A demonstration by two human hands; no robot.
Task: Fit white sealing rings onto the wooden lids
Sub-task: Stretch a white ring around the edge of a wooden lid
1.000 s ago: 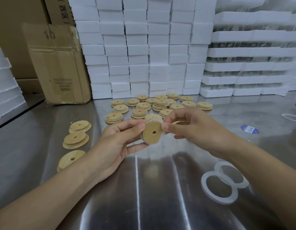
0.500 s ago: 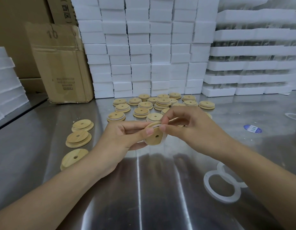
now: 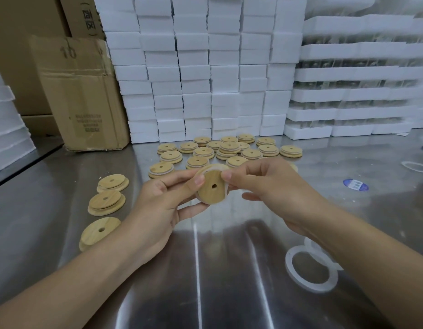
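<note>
Holding a wooden lid upright above the table, the left hand grips its left rim between thumb and curled fingers. The lid's holed face is turned toward the head camera. The right hand pinches a white ring against the lid's upper right edge, and the ring sits partly round the lid. Behind the hands lies a cluster of lids, some stacked. Three more lids lie to the left. Two loose rings overlap beside the right forearm. Foam blocks and a cardboard box stand at the back.
</note>
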